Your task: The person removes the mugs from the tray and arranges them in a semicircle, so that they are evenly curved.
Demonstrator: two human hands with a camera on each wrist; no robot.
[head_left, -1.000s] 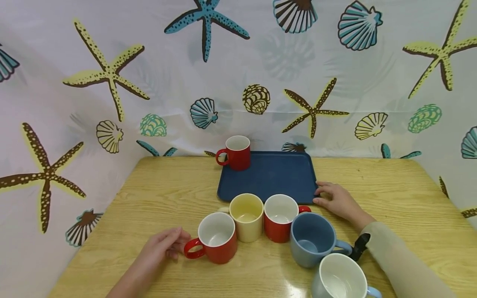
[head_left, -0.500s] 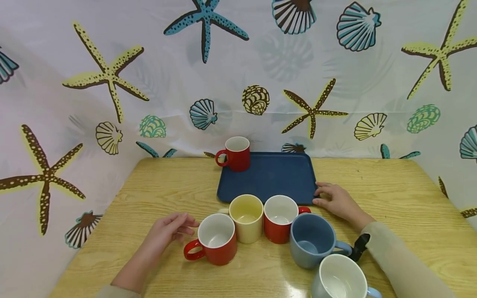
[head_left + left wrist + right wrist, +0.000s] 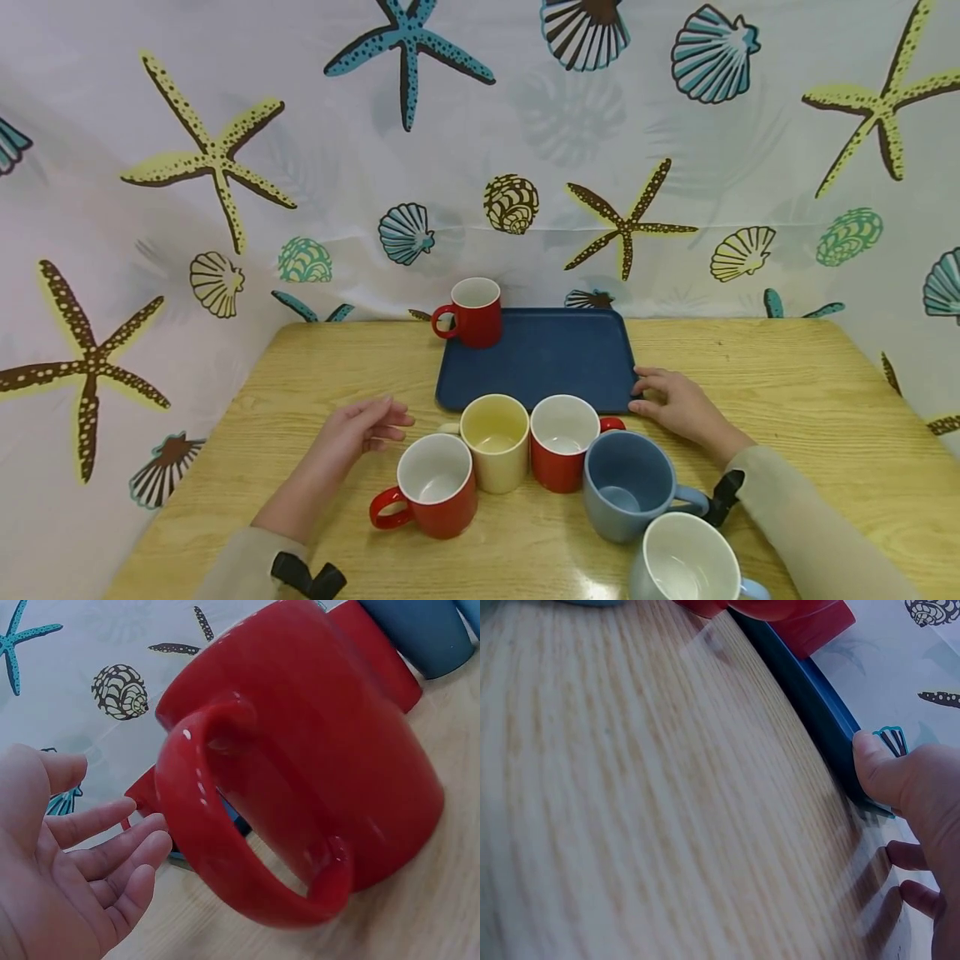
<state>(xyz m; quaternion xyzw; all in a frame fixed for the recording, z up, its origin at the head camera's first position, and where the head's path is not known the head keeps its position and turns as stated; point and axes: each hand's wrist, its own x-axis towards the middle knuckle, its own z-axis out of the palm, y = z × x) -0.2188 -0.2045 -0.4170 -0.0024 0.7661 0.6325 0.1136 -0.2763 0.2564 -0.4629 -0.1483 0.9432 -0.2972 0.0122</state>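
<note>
My left hand (image 3: 362,427), fingers loosely extended and holding nothing, hovers behind and left of a red mug (image 3: 444,502) with a white inside. In the left wrist view that mug's handle (image 3: 196,806) is close beside the fingers. My right hand (image 3: 681,405) touches the right edge of a dark blue tray (image 3: 555,354). Its thumb (image 3: 877,769) lies on the tray's rim in the right wrist view; the other fingers are spread loosely and partly hidden. Another red mug (image 3: 480,321) stands upright on the tray's back left corner, its handle pointing left.
Right of the near red mug stand a cream-yellow mug (image 3: 497,454), a red mug (image 3: 558,462) and a blue mug (image 3: 626,492), all upright. A light blue mug (image 3: 678,571) with a white inside is nearest the front. A patterned cloth (image 3: 480,125) hangs behind the wooden table (image 3: 337,358).
My left hand has moved forward and right, from beside the near red mug's handle to behind its left side. The right hand, tray and mugs stay in place.
</note>
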